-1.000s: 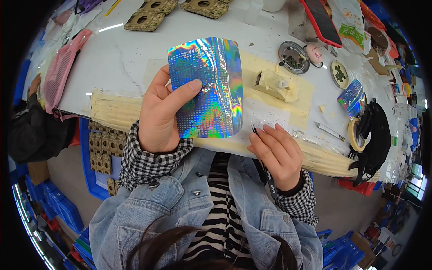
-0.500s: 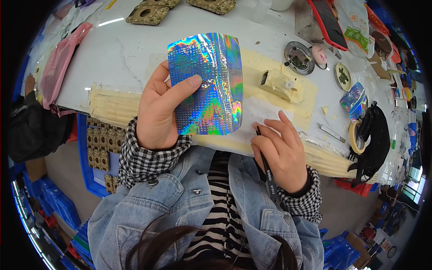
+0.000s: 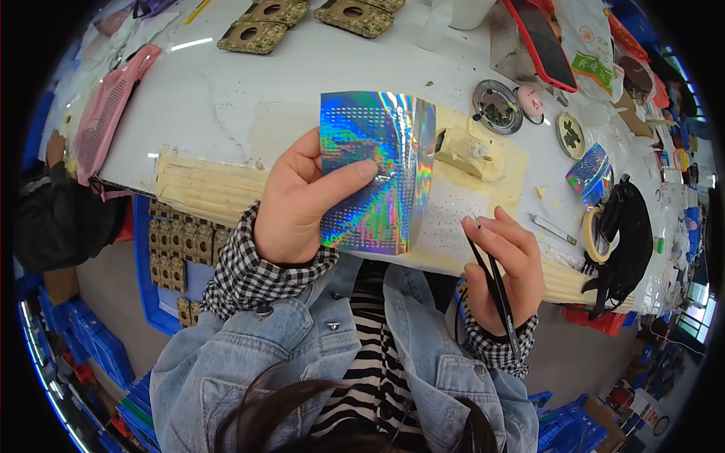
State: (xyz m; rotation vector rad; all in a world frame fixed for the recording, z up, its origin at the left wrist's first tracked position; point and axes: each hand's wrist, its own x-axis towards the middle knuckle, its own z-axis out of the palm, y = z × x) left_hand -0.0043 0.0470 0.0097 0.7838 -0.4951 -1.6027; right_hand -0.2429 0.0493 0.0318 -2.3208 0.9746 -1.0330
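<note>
My left hand (image 3: 302,200) holds a shiny holographic sheet (image 3: 374,170) upright above the near table edge, thumb lying across its front. My right hand (image 3: 506,264) grips black tweezers (image 3: 495,291), their tips pointing up toward a white sheet (image 3: 453,219) that carries rows of tiny specks. The sheet lies on a patch of yellowish tape (image 3: 513,170), just right of the holographic sheet.
A small cream block (image 3: 464,147), round metal dishes (image 3: 495,106), a tape roll (image 3: 593,234), a black bundle (image 3: 623,226) and a red-cased phone (image 3: 540,38) sit at right. Brown perforated pads (image 3: 260,34) lie far left. A pink mesh pouch (image 3: 113,106) lies at left. Blue crates (image 3: 162,257) stand below the table.
My right hand has lifted off the table edge and taken up the black tweezers. The left hand keeps holding the holographic sheet, tilted slightly more.
</note>
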